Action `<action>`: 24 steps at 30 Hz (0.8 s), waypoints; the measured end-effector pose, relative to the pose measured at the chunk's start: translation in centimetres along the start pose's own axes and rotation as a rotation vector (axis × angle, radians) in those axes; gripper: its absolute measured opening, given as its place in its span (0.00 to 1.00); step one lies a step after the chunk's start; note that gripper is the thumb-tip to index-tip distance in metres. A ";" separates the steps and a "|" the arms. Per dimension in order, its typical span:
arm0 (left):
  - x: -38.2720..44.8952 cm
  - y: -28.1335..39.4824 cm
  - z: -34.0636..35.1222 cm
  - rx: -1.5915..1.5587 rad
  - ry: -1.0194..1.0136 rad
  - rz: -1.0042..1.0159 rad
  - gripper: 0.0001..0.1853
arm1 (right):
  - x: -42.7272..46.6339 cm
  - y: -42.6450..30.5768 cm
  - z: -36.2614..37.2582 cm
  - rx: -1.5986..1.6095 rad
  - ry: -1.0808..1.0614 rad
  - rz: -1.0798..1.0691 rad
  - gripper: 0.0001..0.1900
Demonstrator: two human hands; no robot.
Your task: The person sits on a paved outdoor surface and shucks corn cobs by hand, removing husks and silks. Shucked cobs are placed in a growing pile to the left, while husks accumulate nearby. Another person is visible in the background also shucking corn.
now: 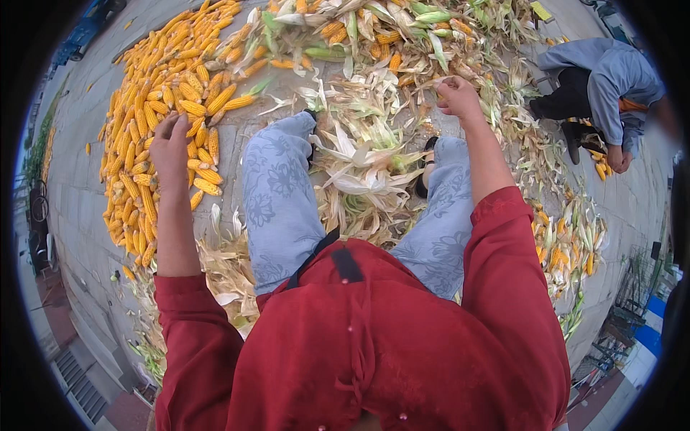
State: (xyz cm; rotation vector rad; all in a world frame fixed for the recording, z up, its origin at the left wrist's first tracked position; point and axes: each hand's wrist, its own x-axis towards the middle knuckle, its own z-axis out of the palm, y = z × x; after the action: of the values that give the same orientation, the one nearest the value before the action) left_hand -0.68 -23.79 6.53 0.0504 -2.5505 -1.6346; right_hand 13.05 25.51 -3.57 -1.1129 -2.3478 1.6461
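Note:
My left hand (171, 141) is over the right part of a large heap of husked yellow corn cobs (132, 145). Its fingers are bent and apart from the thumb, and no cob shows in them. On the other side, my right hand (458, 98) is raised near a pile of unhusked corn ears and loose leaves (426, 32). Its fingertips come together by a pale strip of husk (426, 83); whether they pinch it is unclear. Dry corn husks (372, 172) lie thick between my legs.
At right a person in a blue jacket (609, 70) bends over, hands near a few cobs (601, 164). More husks with cobs (566, 242) lie right of me. Husks (229, 269) also lie by my left side. Paving (81, 199) runs beyond the heap. A blue vehicle (86, 32) stands far left.

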 end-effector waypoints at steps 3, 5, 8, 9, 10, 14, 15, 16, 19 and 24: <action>-1.6 4.7 12.8 -0.299 -0.317 0.017 0.15 | 3.9 2.9 0.0 -0.416 -0.048 -0.001 0.27; -3.4 6.4 18.3 -0.356 -0.485 0.013 0.14 | 5.4 4.0 1.0 -0.584 -0.075 -0.034 0.31; -5.4 5.5 22.0 -0.314 -0.604 0.087 0.13 | 8.6 5.9 4.0 -0.681 -0.174 -0.032 0.33; -5.8 4.5 22.6 -0.277 -0.640 0.141 0.14 | 9.8 6.9 5.1 -0.702 -0.209 -0.031 0.34; -5.9 4.5 22.5 -0.128 -0.747 0.219 0.17 | 11.3 8.2 6.4 -0.678 -0.251 -0.023 0.36; -4.7 6.3 21.5 0.100 -1.246 0.366 0.26 | 16.6 11.1 11.6 -0.692 -0.281 -0.082 0.40; -4.6 6.6 21.4 0.098 -1.319 0.325 0.27 | 18.3 11.2 13.1 -0.694 -0.272 -0.099 0.40; -4.3 6.7 21.5 0.076 -1.332 0.329 0.28 | 19.8 11.6 14.3 -0.700 -0.256 -0.106 0.40; -3.2 5.9 21.6 -0.019 -1.391 0.180 0.31 | 23.9 11.9 17.4 -0.688 -0.206 -0.079 0.42; -1.8 5.6 22.1 0.010 -1.315 -0.022 0.31 | 28.8 13.1 21.2 -0.694 -0.140 0.109 0.45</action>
State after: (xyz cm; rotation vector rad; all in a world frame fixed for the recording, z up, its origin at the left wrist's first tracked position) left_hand -1.14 -1.33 2.36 -1.4424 -3.2946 -2.0326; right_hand -10.67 27.79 -33.24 -1.2541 -3.1144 0.9499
